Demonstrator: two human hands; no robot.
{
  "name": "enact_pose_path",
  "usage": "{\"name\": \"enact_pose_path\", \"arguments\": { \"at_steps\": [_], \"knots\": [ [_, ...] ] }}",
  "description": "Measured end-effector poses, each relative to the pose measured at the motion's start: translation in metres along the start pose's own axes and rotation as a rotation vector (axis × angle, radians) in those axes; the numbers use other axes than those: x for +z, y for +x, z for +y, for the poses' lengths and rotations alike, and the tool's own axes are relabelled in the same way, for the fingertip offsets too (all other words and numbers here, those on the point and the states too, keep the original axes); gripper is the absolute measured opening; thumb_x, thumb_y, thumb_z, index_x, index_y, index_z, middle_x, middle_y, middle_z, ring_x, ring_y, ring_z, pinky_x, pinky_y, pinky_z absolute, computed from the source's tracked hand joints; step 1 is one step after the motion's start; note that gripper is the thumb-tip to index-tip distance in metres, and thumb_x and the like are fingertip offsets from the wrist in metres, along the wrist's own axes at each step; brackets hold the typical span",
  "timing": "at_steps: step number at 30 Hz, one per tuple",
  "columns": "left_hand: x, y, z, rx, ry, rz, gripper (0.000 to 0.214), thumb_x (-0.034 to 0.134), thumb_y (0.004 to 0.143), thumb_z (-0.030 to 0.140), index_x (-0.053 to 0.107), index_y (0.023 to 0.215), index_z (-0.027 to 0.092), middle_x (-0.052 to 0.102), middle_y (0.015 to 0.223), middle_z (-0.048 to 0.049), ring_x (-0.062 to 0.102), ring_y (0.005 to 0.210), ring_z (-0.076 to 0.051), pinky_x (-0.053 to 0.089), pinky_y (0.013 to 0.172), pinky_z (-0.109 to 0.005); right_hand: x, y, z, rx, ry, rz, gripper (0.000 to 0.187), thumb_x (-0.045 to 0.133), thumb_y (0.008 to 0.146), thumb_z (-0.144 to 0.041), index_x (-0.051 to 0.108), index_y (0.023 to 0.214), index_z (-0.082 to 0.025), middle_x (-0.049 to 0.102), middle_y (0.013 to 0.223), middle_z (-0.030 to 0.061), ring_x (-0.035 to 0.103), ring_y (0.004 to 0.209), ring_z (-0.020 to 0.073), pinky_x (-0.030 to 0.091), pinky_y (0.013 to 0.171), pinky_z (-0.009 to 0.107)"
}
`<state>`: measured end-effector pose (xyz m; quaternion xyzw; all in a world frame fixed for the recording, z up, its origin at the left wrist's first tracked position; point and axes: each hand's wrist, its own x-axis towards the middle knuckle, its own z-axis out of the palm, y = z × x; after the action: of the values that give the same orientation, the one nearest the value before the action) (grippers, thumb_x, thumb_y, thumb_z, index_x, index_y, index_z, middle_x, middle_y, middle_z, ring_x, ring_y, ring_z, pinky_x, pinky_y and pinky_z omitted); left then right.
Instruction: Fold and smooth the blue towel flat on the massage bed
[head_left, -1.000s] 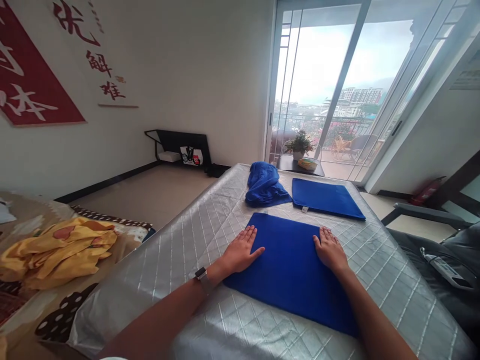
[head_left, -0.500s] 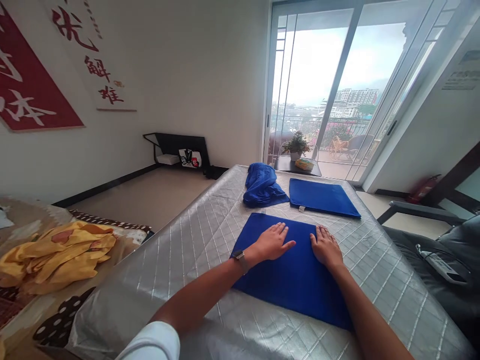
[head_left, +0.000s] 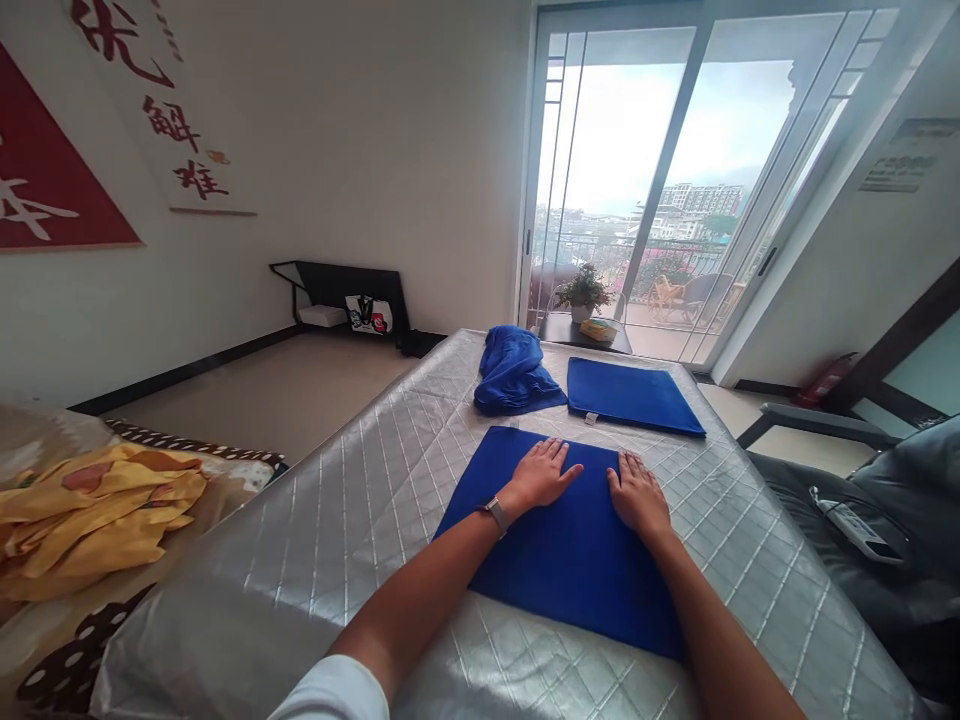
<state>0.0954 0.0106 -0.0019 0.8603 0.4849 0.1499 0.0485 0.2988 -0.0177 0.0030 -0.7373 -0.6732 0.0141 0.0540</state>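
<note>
A flat blue cloth (head_left: 570, 560) lies spread in front of me on a silver quilted cover (head_left: 360, 520). On its upper middle part rests my left hand (head_left: 541, 474), palm down with the fingers stretched out. My right hand (head_left: 639, 492) lies flat near the cloth's right edge, its fingers also straight. Neither hand grips anything. Beyond them a second blue cloth (head_left: 634, 397) lies flat, with a small white tag at its near edge. Left of that one is a crumpled blue cloth (head_left: 516, 370).
A yellow crumpled cloth (head_left: 105, 505) lies on a surface to the left. On the right stands a dark chair (head_left: 810, 500) with a white power strip (head_left: 856, 525) on it. A potted plant (head_left: 583, 290) stands on a small table by the glass door.
The whole view has shifted slightly, so things appear a little further left. Both hands stay flat on the near blue cloth; my left hand sits slightly closer to the right one.
</note>
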Motion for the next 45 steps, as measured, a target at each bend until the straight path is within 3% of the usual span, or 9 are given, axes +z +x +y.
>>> {"name": "enact_pose_path", "arguments": {
  "at_steps": [8,13,29,36,40,43,45],
  "knots": [
    [-0.028,-0.037,-0.083,-0.196,0.058,-0.026,0.077,0.014,0.102,0.062,0.035,0.152,0.007,0.03,0.16,-0.0158,0.024,0.149,-0.025,0.018,0.122,-0.041,0.001,0.001,0.001,0.006,-0.002,-0.004,0.065,0.019,0.101,-0.041,0.025,0.156,-0.006,0.023,0.163,0.0093,0.017,0.151,0.0207,0.012,0.122,0.036],
    [-0.029,-0.042,-0.103,-0.259,0.049,-0.025,0.081,0.014,0.101,0.062,0.032,0.153,0.003,0.026,0.161,-0.0182,0.021,0.15,-0.025,0.017,0.123,-0.04,0.001,0.001,0.001,0.013,-0.007,-0.005,0.066,0.018,0.101,-0.042,0.024,0.156,-0.006,0.023,0.164,0.0089,0.017,0.151,0.0203,0.012,0.122,0.037],
    [-0.025,-0.042,-0.102,-0.263,0.087,0.007,0.079,0.015,0.101,0.062,0.033,0.152,0.004,0.028,0.159,-0.0193,0.022,0.15,-0.027,0.017,0.122,-0.043,-0.002,0.004,0.006,0.021,-0.016,-0.07,0.065,0.015,0.102,-0.042,0.02,0.157,-0.008,0.018,0.165,0.0064,0.014,0.151,0.0185,0.012,0.123,0.037],
    [-0.031,-0.046,-0.105,-0.297,0.045,-0.03,0.073,0.018,0.103,0.058,0.032,0.152,0.006,0.027,0.16,-0.0181,0.023,0.15,-0.027,0.016,0.122,-0.045,-0.007,0.002,0.015,0.029,0.009,-0.084,0.065,0.015,0.101,-0.04,0.021,0.157,-0.007,0.018,0.165,0.0072,0.017,0.151,0.0172,0.012,0.122,0.036],
    [-0.048,-0.052,-0.111,-0.346,-0.053,0.041,0.058,0.029,0.103,0.047,0.043,0.145,0.009,0.04,0.155,-0.0171,0.032,0.146,-0.027,0.022,0.12,-0.044,-0.007,0.0,0.013,0.035,0.015,-0.059,0.065,0.014,0.101,-0.04,0.023,0.157,-0.008,0.019,0.164,0.0071,0.017,0.151,0.0173,0.012,0.122,0.036],
    [-0.073,-0.055,-0.089,-0.359,-0.146,0.191,0.041,0.039,0.101,0.038,0.058,0.129,0.014,0.058,0.139,-0.0141,0.048,0.134,-0.025,0.033,0.115,-0.039,-0.006,-0.001,0.012,0.04,0.019,-0.033,0.065,0.014,0.101,-0.04,0.024,0.157,-0.008,0.021,0.164,0.0065,0.019,0.15,0.0172,0.012,0.122,0.035],
    [-0.091,-0.059,-0.051,-0.303,-0.258,0.261,0.032,0.044,0.1,0.037,0.064,0.114,0.017,0.066,0.121,-0.0114,0.059,0.118,-0.023,0.042,0.106,-0.035,-0.005,-0.001,0.012,0.043,0.021,-0.018,0.065,0.015,0.101,-0.04,0.025,0.156,-0.008,0.023,0.164,0.0063,0.02,0.15,0.0175,0.013,0.122,0.036]
  ]
}}
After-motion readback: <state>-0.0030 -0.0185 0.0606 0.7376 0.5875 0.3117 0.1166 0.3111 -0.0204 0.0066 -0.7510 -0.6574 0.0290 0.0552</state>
